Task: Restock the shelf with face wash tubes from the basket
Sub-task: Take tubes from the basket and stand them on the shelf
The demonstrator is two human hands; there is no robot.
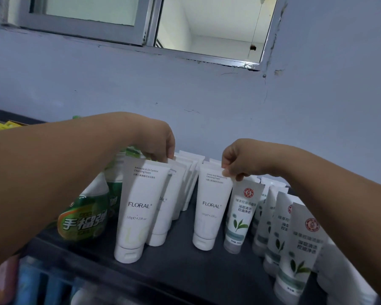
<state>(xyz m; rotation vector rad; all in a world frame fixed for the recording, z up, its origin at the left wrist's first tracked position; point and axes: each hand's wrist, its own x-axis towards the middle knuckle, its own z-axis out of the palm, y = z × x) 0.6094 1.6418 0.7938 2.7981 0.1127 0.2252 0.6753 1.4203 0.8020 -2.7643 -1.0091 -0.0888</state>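
Upright near the shelf front edge, the left tube is pinched at its top by the left hand, the right tube by the right hand.

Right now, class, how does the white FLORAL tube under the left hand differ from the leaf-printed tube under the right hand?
The white tube is mostly plain with grey lettering; the leaf tube shows a red seal, dark characters and green leaves. The white tube's cap is solid white; the leaf tube's cap looks translucent. Both stand cap down on the dark shelf, the left hand and right hand pinching their tops.
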